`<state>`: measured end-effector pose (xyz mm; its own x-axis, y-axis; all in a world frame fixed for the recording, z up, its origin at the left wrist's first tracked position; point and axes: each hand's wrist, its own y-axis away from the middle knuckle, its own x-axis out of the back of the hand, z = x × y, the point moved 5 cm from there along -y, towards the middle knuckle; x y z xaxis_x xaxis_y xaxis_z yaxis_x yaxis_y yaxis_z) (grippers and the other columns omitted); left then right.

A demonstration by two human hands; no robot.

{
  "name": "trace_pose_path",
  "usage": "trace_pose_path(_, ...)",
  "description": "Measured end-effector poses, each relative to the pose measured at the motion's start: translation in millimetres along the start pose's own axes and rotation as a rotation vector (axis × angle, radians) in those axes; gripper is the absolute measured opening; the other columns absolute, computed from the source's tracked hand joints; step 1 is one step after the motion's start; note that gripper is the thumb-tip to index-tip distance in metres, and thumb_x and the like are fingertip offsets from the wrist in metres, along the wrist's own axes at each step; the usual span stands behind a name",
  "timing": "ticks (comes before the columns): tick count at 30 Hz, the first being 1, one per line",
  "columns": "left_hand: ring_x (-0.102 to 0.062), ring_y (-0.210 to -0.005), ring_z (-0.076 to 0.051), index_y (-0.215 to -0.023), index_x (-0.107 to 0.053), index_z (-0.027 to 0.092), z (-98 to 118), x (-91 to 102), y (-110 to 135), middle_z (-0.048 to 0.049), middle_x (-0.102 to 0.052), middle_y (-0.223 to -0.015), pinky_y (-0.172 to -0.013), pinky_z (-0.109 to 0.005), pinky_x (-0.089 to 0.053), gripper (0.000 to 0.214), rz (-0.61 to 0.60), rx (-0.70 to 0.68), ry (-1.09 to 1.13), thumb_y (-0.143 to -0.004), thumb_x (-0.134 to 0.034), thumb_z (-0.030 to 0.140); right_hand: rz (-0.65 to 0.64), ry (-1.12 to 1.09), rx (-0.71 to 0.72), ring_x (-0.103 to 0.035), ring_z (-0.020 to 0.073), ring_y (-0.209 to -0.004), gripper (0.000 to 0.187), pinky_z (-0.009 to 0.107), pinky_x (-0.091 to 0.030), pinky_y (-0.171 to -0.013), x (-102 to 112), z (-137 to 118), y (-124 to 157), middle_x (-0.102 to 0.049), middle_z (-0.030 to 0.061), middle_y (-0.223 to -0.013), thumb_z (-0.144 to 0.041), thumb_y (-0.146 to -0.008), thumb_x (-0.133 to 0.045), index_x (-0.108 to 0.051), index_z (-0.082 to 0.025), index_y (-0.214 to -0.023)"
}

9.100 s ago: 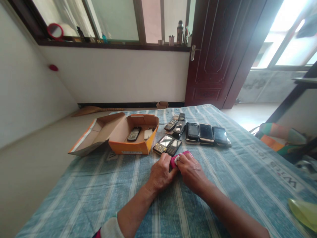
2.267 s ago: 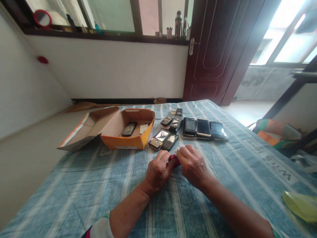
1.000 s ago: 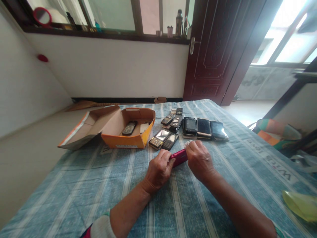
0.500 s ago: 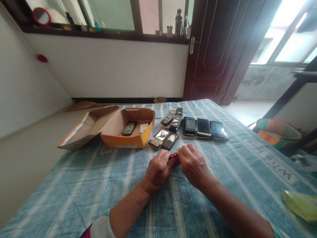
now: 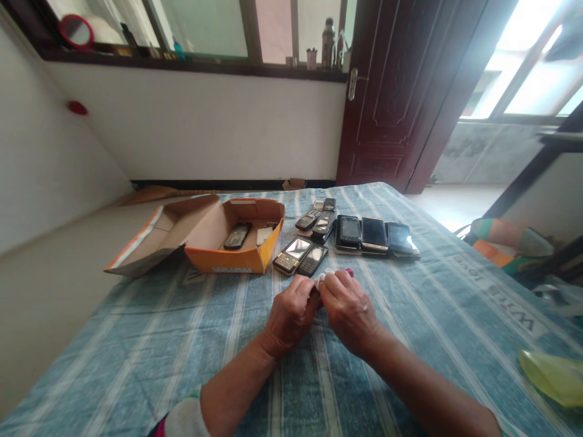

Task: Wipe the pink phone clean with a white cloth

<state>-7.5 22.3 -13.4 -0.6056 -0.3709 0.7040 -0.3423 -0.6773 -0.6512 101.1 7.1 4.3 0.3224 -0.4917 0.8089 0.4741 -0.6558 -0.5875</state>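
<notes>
My left hand (image 5: pixel 291 312) is closed around the near end of a pink phone (image 5: pixel 349 272), which is almost wholly hidden; only its far tip shows. My right hand (image 5: pixel 348 309) lies over the phone with its fingers pinched on a small white cloth (image 5: pixel 321 278) pressed against it. Both hands meet just above the blue striped cloth of the table (image 5: pixel 255 358).
Beyond my hands lie two keypad phones (image 5: pixel 300 255), more small phones (image 5: pixel 319 218) and a row of three smartphones (image 5: pixel 373 234). An open orange box (image 5: pixel 237 240) at the left holds a phone and a white item. A yellow-green object (image 5: pixel 553 376) lies at the right edge.
Over the last second my right hand slid back along the pink phone from its far end toward my left hand, covering most of it. My left hand stayed in place.
</notes>
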Motion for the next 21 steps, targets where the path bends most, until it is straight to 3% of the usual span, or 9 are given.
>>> trace_pose_path(9,-0.06,-0.071,-0.018,-0.089,-0.057,0.015,-4,-6.1,3,-0.0063,-0.059,-0.081,-0.062,-0.028,-0.054,0.021,-0.028,0.013,-0.036,-0.096,-0.041,0.026,-0.061,0.136,-0.151,-0.045,0.0215,-0.078,0.022,0.033,-0.033,-0.067,-2,35,-4,-0.057,0.007,-0.076,-0.004,-0.086,-0.052,-0.063,-0.016,-0.071)
trace_pose_path(21,-0.061,-0.072,-0.017,-0.09,-0.056,0.016,-4,-6.0,4,-0.006,-0.06,-0.083,-0.063,-0.027,-0.054,0.017,-0.042,0.016,-0.048,-0.095,-0.043,0.025,-0.083,0.192,-0.234,-0.044,0.0212,-0.076,0.022,0.033,-0.03,-0.065,-2,46,-3,-0.058,0.0069,-0.077,-0.002,-0.084,-0.052,-0.062,-0.017,-0.07)
